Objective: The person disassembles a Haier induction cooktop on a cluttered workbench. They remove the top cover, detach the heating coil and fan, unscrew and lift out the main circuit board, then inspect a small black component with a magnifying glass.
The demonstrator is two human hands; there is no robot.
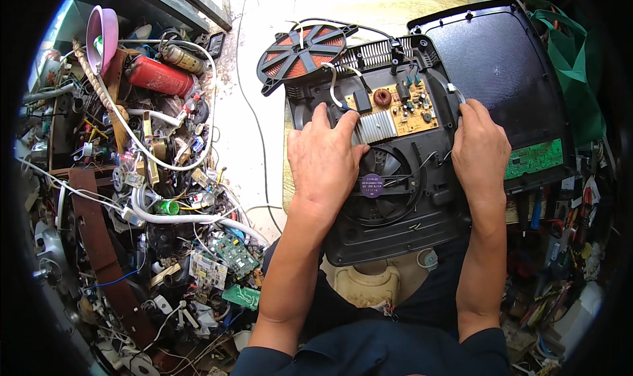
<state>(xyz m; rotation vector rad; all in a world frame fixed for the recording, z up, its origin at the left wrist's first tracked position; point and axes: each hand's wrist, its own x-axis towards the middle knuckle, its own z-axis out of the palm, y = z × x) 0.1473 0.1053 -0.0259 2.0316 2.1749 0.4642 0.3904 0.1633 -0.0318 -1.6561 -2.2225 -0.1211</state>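
Note:
An opened induction cooker base (389, 234) lies in front of me. It holds a tan circuit board (422, 115) with a silver heat sink (377, 126) and a copper-wound ring, and below that a black fan (389, 201) with a purple label. My left hand (323, 161) rests over the base's left side, fingers apart, thumb and index beside the heat sink and a white coil lead (333, 89). My right hand (481, 145) is closed at the right rim, pinching a thin cable with a white connector (452, 88). Its fingertips are partly hidden.
A round induction coil (302, 54) leans past the base's far left corner. The black cooker top (491, 66), with a green board (535, 158), lies at the right. Scrap boards (234, 254) and cables pile up on the left, near a red cylinder (158, 76). A green bag (575, 66) hangs far right.

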